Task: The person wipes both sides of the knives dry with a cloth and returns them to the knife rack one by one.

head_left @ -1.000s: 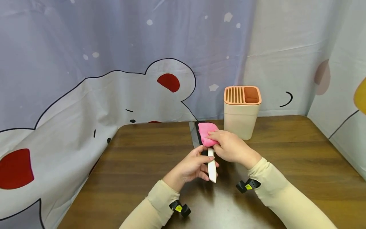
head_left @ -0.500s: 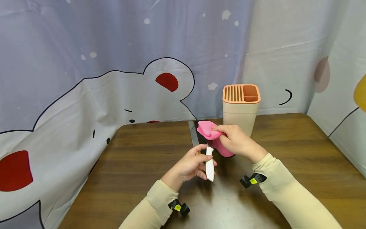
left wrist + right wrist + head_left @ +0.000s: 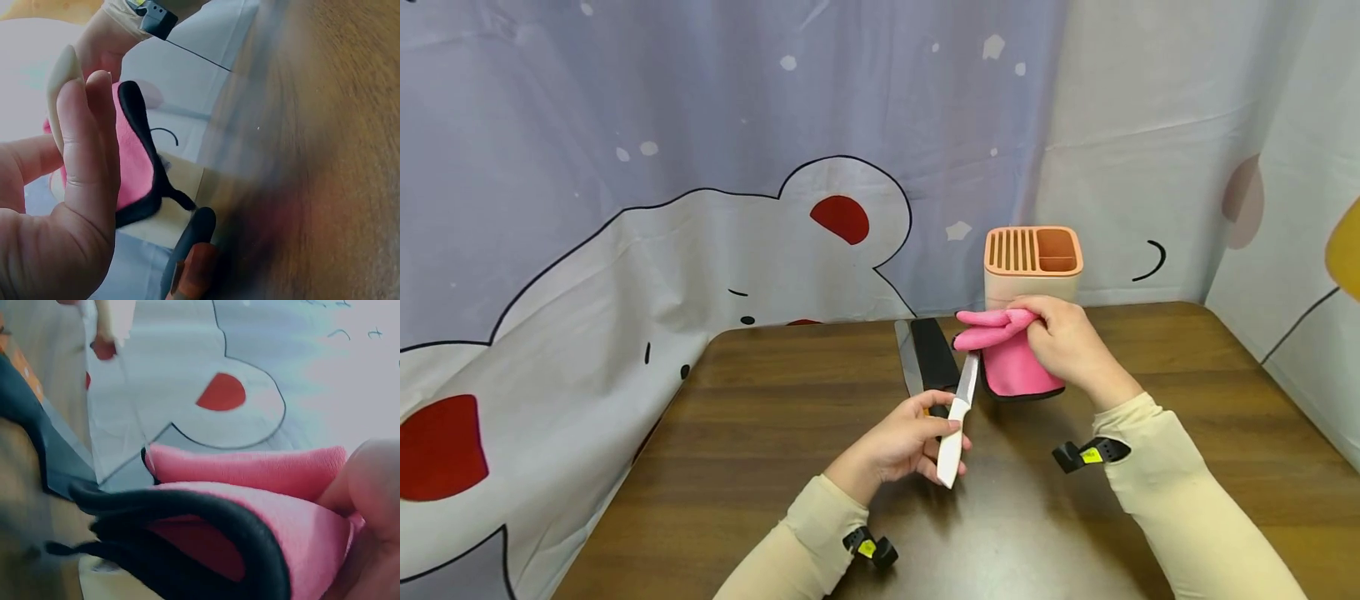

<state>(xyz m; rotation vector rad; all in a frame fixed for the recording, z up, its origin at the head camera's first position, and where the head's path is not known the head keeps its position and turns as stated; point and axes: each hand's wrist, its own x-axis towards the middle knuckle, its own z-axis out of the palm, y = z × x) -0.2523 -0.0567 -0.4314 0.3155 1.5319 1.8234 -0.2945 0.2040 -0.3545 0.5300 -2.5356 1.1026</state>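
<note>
My left hand pinches a small knife by its white handle, the bare blade tilted up and away. Folded in my right hand is a pink cloth with black edging. The blade's tip comes up to the cloth's left folds in the head view; whether they touch I cannot tell. In the right wrist view the pink cloth is bunched between thumb and fingers, its black hem hanging. The left wrist view shows the white handle behind my fingertips.
A cream knife holder with an orange slotted top stands at the back, partly behind the cloth. Left of it on the wooden table lie a flat black object and a grey blade. A patterned curtain hangs behind.
My right hand has drawn the cloth off the knife, rightward and up, and the blade now shows. The left hand stays nearly in place, with the knife tilted more to the right.
</note>
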